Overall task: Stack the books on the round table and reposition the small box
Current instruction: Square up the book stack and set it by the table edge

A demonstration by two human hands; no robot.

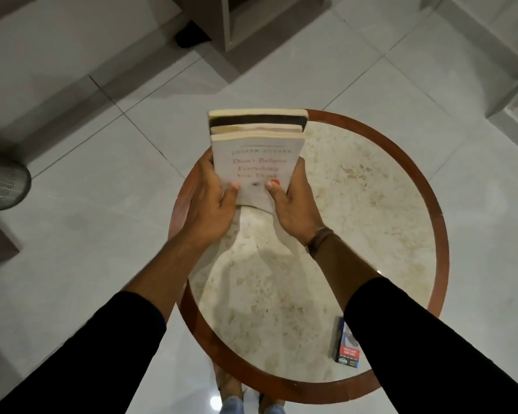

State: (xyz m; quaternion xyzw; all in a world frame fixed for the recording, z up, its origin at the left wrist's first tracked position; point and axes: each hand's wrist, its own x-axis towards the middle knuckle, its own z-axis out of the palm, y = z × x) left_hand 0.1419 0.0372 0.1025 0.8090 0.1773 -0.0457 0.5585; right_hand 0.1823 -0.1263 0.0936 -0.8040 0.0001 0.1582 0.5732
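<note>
A stack of three books [256, 150] is held above the far left part of the round table [371, 204], its top tilted towards me. The top book has a white cover with red lettering; under it show a thin pale book and a dark-covered one. My left hand [213, 201] grips the stack's left side with the thumb on the cover. My right hand [293, 204] grips its right side, thumb also on the cover. A small dark box [347, 343] with red and blue print lies near the table's front right rim, partly hidden by my right sleeve.
The table has a pale marble top and a brown wooden rim [437, 234]. Around it is white tiled floor. A grey perforated cylinder [3, 185] stands at the left edge. Furniture bases [228, 25] sit at the back. My feet [240, 392] show under the table's near rim.
</note>
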